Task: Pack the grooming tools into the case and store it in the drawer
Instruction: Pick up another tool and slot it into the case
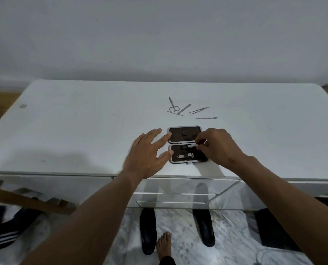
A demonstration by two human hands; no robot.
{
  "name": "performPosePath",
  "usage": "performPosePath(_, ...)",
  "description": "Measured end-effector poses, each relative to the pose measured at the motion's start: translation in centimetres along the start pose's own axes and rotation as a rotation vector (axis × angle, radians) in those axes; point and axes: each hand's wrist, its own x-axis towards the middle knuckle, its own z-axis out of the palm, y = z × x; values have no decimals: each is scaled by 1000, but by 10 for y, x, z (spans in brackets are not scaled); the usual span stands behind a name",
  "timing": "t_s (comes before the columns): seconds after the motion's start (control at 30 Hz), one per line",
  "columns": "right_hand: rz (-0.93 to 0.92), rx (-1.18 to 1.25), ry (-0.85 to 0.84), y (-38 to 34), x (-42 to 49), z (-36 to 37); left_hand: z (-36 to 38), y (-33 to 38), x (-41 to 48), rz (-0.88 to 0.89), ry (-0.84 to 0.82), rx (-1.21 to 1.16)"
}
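An open grooming case [185, 133] with a dark brown lining lies near the front edge of the white dresser top [83, 121]. A nail clipper [186, 155] sits in its near half. My right hand [215, 145] pinches a small metal clipper [192, 145] over the near half. My left hand [148, 150] rests with fingers spread, touching the case's left edge. Behind the case lie small scissors [172, 105], a nail file [183, 109], a thin pick [175, 113], tweezers [199, 110] and a cuticle tool [206, 118].
Drawer fronts [174, 196] with mirrored faces run below the dresser top. On the marble floor are black slippers [148, 229], a striped sandal [2, 234] at the left, and a bare foot [164, 243]. A wall stands behind the dresser.
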Motion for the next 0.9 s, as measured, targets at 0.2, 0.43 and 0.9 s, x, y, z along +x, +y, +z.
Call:
performPosePath(0.2,-67,5,-35,-7,2,2,1,0,1,-9,-5,-9)
performPosePath(0.43,-63,16,-34,-8,7,6,1,-1,1,-9,-5,-12)
performPosePath(0.9,-27,50,-28,-9,10,14,-1,-1,1,-9,-13,-26)
